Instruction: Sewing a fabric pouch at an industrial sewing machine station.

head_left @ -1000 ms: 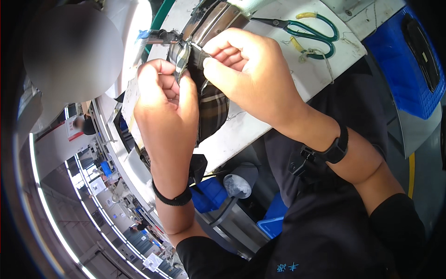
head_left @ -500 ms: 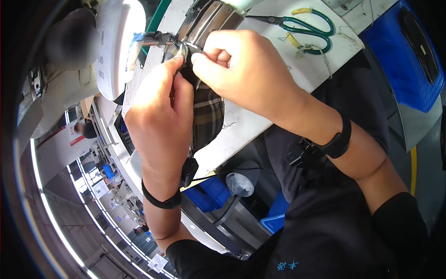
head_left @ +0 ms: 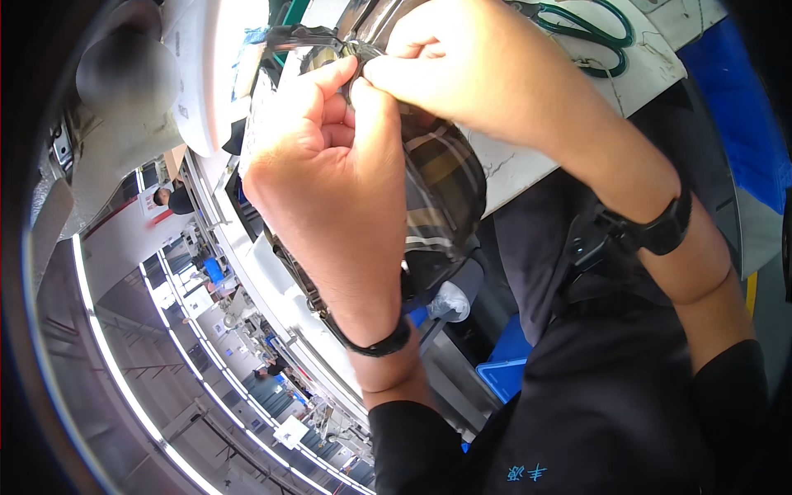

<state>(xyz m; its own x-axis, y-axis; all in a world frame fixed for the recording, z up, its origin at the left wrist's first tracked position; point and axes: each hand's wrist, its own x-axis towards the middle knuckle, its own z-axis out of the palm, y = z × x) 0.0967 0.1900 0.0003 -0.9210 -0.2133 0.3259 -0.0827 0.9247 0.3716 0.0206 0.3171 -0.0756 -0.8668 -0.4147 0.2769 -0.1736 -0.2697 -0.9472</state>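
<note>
Folds of a brown, black and white plaid fabric piece point(head_left: 445, 177) with dark shiny trim lie under and between my hands. My left hand point(head_left: 330, 165) is closed, its thumb and forefinger pinching the dark edge of the piece. Close beside those fingertips, my right hand point(head_left: 462, 66) also pinches the edge, with its fingers curled in. The exact bit between the fingertips is too small to make out. Just left of them is a dark metal machine part point(head_left: 305, 37). The lower end of the fabric hangs past the table edge.
A white machine body point(head_left: 194, 82) stands at the left. Green-handled scissors point(head_left: 544, 11) lie on the white table point(head_left: 516, 165) at the upper right. Beyond the table are a blue bin point(head_left: 734, 115) and, below, a white plastic bag point(head_left: 450, 303). A person point(head_left: 177, 198) is far off.
My left hand and forearm have shifted right, and the fabric now spreads farther right over the table edge. The view has moved, too. Both hands keep pinching the edge, fingertips close together.
</note>
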